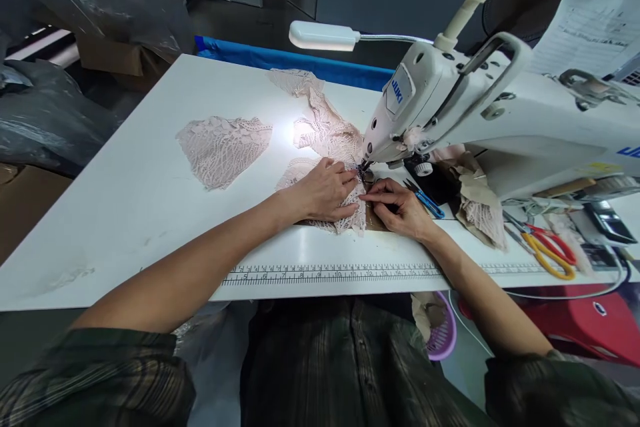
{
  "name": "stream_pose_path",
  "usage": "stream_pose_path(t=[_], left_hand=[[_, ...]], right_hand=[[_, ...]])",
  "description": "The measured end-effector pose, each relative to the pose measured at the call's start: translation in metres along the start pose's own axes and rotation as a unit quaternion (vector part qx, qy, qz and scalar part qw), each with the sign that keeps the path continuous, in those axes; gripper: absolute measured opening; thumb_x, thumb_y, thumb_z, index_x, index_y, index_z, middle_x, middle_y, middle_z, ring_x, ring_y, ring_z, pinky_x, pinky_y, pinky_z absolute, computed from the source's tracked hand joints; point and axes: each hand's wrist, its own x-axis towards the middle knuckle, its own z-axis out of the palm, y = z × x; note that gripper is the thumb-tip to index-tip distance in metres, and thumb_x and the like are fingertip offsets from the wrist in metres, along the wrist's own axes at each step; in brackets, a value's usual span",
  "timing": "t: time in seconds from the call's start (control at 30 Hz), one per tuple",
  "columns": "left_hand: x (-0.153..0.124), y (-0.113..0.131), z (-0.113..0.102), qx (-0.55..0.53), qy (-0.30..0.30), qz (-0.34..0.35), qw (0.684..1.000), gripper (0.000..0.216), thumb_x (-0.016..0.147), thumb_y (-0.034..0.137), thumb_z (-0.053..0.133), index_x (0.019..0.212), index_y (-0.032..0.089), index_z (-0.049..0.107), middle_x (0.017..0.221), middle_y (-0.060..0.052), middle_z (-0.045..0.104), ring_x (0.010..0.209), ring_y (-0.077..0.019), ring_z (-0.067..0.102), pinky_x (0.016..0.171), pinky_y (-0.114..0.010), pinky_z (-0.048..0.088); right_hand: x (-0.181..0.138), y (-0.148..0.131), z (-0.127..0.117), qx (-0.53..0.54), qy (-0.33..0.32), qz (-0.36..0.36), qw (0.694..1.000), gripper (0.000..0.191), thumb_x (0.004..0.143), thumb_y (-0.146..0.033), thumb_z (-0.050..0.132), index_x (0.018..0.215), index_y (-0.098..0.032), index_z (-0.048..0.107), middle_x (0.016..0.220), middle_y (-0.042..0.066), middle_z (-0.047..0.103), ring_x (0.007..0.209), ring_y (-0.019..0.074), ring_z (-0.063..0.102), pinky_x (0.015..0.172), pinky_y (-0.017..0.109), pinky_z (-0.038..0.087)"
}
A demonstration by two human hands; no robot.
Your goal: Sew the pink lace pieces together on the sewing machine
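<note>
My left hand [327, 192] lies flat with its fingers spread on a pale pink lace piece [354, 219], just left of the needle area of a white sewing machine [415, 90]. The lace reaches under the presser foot [366, 170]. On the other side, my right hand [397, 207] has its thumb and index finger together at the lace's right edge; its other fingers are curled. More pink lace [327, 123] lies bunched behind my left hand. A separate lace panel [225, 150] rests flat on the table further left.
Blue thread snips [429, 203] lie right of my right hand. Scissors with orange and red handles [550, 250] are at the far right, near a lace bundle [483, 210]. A measuring tape strip [320, 275] runs along the table's front edge. A lamp [324, 36] hangs above.
</note>
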Motion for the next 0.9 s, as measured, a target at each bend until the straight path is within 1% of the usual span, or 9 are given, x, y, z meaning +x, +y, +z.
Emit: stream_pose_path(t=[0.17, 0.3, 0.4, 0.57, 0.73, 0.9], left_hand=[[-0.0005, -0.0003, 0.0002, -0.001, 0.004, 0.005, 1.0, 0.051, 0.096, 0.046, 0.039, 0.127, 0.009, 0.056, 0.132, -0.016, 0.058, 0.105, -0.0289, 0.056, 0.093, -0.042, 0.035], [-0.0011, 0.0004, -0.0036, 0.008, -0.003, 0.012, 1.0, 0.053, 0.098, 0.044, 0.037, 0.131, 0.006, 0.053, 0.136, -0.019, 0.054, 0.108, -0.0299, 0.056, 0.096, -0.045, 0.035], [-0.0014, 0.0019, -0.0071, 0.019, -0.008, 0.012, 1.0, 0.052, 0.098, 0.043, 0.038, 0.13, 0.005, 0.054, 0.137, -0.02, 0.054, 0.109, -0.0314, 0.055, 0.095, -0.047, 0.036], [-0.0012, 0.0032, -0.0065, 0.019, -0.007, 0.003, 1.0, 0.049, 0.098, 0.041, 0.041, 0.127, 0.006, 0.056, 0.138, -0.021, 0.052, 0.105, -0.0314, 0.057, 0.088, -0.047, 0.041], [-0.0013, 0.0019, -0.0029, 0.011, 0.007, 0.007, 1.0, 0.049, 0.097, 0.042, 0.041, 0.125, 0.005, 0.057, 0.136, -0.021, 0.054, 0.103, -0.0311, 0.057, 0.088, -0.048, 0.04], [-0.0014, 0.0027, -0.0045, -0.003, 0.007, 0.001, 1.0, 0.047, 0.096, 0.041, 0.041, 0.124, 0.006, 0.058, 0.136, -0.02, 0.055, 0.103, -0.0304, 0.056, 0.089, -0.048, 0.039]], right_hand=[[0.0012, -0.0046, -0.0005, -0.035, 0.004, -0.036, 0.999, 0.033, 0.084, -0.012, 0.051, 0.105, -0.023, 0.074, 0.096, 0.007, 0.06, 0.09, 0.0181, 0.06, 0.084, 0.036, 0.053], [0.0007, -0.0048, -0.0022, -0.052, -0.011, -0.053, 0.997, 0.031, 0.088, -0.016, 0.05, 0.111, -0.02, 0.072, 0.098, 0.01, 0.059, 0.096, 0.0218, 0.058, 0.087, 0.042, 0.054], [-0.0006, -0.0027, -0.0027, -0.048, -0.009, -0.053, 0.997, 0.031, 0.089, -0.018, 0.051, 0.113, -0.019, 0.071, 0.102, 0.012, 0.058, 0.097, 0.0227, 0.058, 0.089, 0.044, 0.054], [-0.001, -0.0005, -0.0016, -0.025, 0.007, -0.047, 0.999, 0.031, 0.088, -0.015, 0.05, 0.109, -0.021, 0.072, 0.1, 0.011, 0.057, 0.094, 0.0212, 0.059, 0.088, 0.041, 0.055], [-0.0006, -0.0007, -0.0004, -0.014, 0.011, -0.045, 0.999, 0.031, 0.088, -0.015, 0.05, 0.109, -0.022, 0.072, 0.101, 0.01, 0.057, 0.094, 0.021, 0.058, 0.087, 0.04, 0.056], [-0.0016, -0.0011, 0.0007, -0.01, 0.008, -0.034, 0.999, 0.03, 0.089, -0.016, 0.05, 0.11, -0.02, 0.072, 0.101, 0.011, 0.057, 0.094, 0.0213, 0.059, 0.089, 0.04, 0.055]])
